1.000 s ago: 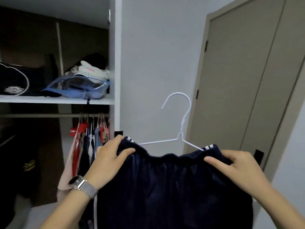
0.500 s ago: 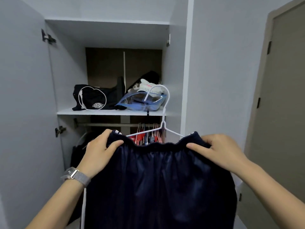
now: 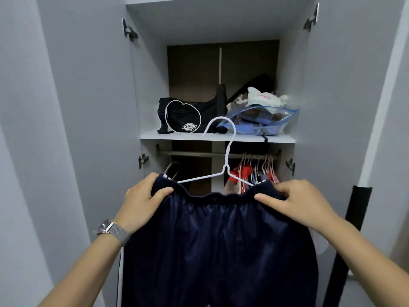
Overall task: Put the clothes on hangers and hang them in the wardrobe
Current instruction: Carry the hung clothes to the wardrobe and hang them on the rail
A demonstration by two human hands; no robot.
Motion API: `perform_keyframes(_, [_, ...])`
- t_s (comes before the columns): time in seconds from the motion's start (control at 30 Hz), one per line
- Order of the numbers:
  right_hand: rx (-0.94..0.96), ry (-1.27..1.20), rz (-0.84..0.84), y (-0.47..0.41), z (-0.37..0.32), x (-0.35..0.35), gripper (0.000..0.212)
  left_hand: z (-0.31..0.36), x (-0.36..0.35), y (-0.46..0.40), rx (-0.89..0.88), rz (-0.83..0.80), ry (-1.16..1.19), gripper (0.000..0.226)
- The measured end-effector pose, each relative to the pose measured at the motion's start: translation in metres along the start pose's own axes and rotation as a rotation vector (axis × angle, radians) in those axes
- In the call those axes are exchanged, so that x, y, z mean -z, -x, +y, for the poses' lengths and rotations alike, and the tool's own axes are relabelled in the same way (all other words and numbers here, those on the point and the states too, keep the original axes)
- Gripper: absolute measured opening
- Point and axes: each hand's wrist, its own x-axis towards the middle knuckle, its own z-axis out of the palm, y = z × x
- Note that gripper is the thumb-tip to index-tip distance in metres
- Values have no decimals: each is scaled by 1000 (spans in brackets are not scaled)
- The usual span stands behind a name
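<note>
Both hands, left hand (image 3: 141, 201) and right hand (image 3: 297, 203), fingers pinching glossy navy shorts (image 3: 219, 251) on thin white wire hanger (image 3: 223, 156).

The dark navy garment (image 3: 219, 251) is smooth cloth with a faint sheen, its waistband gathered. The white hanger (image 3: 225, 156) looks like thin coated wire. At two o'clock, a clear glossy plastic bag (image 3: 263, 120); wardrobe panels (image 3: 93, 107) matt grey.

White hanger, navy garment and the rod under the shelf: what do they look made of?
The thin white hanger looks like coated wire: slim, with a twisted neck. The dark navy garment seems a smooth synthetic, given its faint sheen and its gathered elastic waistband. The dull brownish wardrobe rod could be metal or wood; its look leaves that open.
</note>
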Motion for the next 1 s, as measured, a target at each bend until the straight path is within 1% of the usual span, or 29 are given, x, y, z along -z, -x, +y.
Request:
perform_keyframes(0.17, [-1,-49,-72,-21,-8,-52,68,-50,-10,-4,80,-13,-2,11])
perform_keyframes(0.37, [-7,-123,-180,-60,-6,-104,76,-94,-32,-15,181,-37,19,7])
perform_keyframes(0.47, [4,-137,-182,-85,-3,-127,78,-113,-40,-37,212,-58,19,9])
perform_keyframes(0.57, [-7,-153,-175,-114,7,-146,74,-127,-53,-69,202,-75,0,8])
perform_keyframes(0.6, [-17,-159,-178,-122,12,-152,72,-131,-60,-81,197,-87,1,11])
perform_keyframes(0.7, [-47,-157,-191,-146,33,-172,70,-144,-85,-117,182,-138,13,31])
perform_keyframes(0.8, [-66,-211,-219,-174,53,-191,66,-160,-110,-150,196,-208,18,46])
perform_keyframes(0.87, [-87,-250,-225,-192,63,-204,68,-171,-126,-169,203,-232,27,52])
perform_keyframes(0.93, [-111,-301,-236,-206,75,-220,75,-182,-140,-187,201,-249,32,45])
perform_keyframes(1.0, [-158,-364,-260,-215,83,-234,80,-192,-155,-203,190,-268,13,25])
